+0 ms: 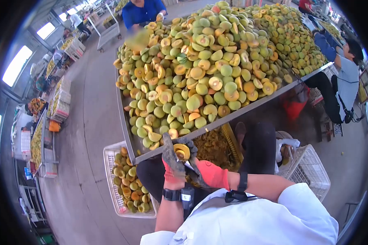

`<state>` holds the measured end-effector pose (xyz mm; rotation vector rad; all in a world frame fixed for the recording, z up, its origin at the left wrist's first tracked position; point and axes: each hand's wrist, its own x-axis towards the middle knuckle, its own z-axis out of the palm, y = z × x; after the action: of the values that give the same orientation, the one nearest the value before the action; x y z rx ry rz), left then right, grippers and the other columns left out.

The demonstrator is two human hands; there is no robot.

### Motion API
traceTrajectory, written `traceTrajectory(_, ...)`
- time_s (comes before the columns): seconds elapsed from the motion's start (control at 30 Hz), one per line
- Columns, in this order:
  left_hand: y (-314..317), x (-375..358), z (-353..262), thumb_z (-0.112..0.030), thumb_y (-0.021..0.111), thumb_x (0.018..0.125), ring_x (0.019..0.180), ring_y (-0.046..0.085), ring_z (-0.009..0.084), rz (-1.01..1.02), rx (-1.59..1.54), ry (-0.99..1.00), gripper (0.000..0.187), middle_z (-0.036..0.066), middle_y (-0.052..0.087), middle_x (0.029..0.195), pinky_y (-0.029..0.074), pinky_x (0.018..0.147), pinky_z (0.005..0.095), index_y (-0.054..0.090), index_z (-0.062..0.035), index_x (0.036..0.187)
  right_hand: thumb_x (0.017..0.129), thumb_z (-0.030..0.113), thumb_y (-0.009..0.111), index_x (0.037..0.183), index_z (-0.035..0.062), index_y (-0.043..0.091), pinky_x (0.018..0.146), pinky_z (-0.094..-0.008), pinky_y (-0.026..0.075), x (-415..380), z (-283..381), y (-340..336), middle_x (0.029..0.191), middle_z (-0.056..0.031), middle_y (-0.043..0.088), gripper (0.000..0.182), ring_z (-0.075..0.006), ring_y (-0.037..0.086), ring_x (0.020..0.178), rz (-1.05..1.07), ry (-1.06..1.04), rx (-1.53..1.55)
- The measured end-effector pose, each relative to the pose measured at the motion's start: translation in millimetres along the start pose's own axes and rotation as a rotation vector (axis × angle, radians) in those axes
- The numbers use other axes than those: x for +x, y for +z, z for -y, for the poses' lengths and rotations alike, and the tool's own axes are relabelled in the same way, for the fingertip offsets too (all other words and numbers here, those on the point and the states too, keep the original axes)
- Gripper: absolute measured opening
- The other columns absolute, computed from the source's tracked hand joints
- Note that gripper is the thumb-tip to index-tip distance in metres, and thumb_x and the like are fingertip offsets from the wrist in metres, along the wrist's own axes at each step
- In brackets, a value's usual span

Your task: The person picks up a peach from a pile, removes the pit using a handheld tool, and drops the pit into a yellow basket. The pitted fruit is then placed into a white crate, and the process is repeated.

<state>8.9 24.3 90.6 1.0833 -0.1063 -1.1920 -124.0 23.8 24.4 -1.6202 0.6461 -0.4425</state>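
Note:
My left hand (171, 164), in a red glove with a dark grey coated palm, closes around a halved peach (181, 152). The cut yellow-orange side faces up. My right hand (210, 173), gloved alike, is closed on a small pitting tool (188, 165); its metal part shows just below the peach half, and its handle is hidden in the glove. Both hands are close together at the near edge of a metal table (192, 136). Piled high on that table are many green-yellow peach halves (193, 103), some showing orange flesh.
A white crate (109, 163) of peach halves stands left of my legs. Under the table edge is a yellow crate (232, 141) with brownish scraps. Another white crate (315, 168) lies at right. A person in blue (140, 14) works across the table; another person (347, 75) sits at right.

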Motion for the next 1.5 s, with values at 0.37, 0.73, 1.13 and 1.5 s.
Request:
traceTrajectory(0.37,-11,6,2,-0.062,0.037,0.093,0.058,0.064,0.0243,0.1,0.134,0.174,0.067,0.014,0.065,0.069,0.056,0.055,0.0344,0.063,-0.0003,0.081,0.088,0.024,0.068,0.105,0.0169,0.059,0.042,-0.0173,0.033,4,46,-23,0.074,0.0087,0.054,0.02,-0.0015,0.048,0.054,0.41,0.437,0.87)
traceTrajectory(0.73,4,6,5,-0.065,0.036,0.092,0.063,0.064,0.0239,0.05,0.036,0.026,0.071,0.013,0.066,0.076,0.055,0.058,0.0333,0.062,0.0017,0.087,0.09,0.018,0.064,0.113,0.0088,0.052,0.056,-0.0229,0.042,-1,22,-15,0.085,0.0044,0.057,0.028,-0.0053,0.049,0.068,0.141,0.222,0.632)
traceTrajectory(1.13,-28,25,23,-0.045,0.045,0.097,0.088,0.064,0.0233,0.102,0.505,0.725,0.049,0.014,0.065,0.096,0.053,0.082,0.0351,0.058,0.0014,0.107,0.087,0.01,0.064,0.107,0.0022,0.05,0.061,-0.0345,0.047,5,51,-47,0.081,-0.0155,0.062,0.025,-0.0305,0.06,0.067,-0.156,-0.212,-0.116)
traceTrajectory(1.5,-1,6,32,-0.061,0.027,0.096,0.081,0.063,0.0247,0.066,0.002,0.419,0.072,0.015,0.065,0.096,0.052,0.077,0.0341,0.058,0.0023,0.112,0.082,0.007,0.068,0.126,0.0025,0.047,0.079,-0.0332,0.05,25,55,-33,0.101,-0.0154,0.064,0.049,-0.0241,0.063,0.086,-0.249,-0.223,0.044)
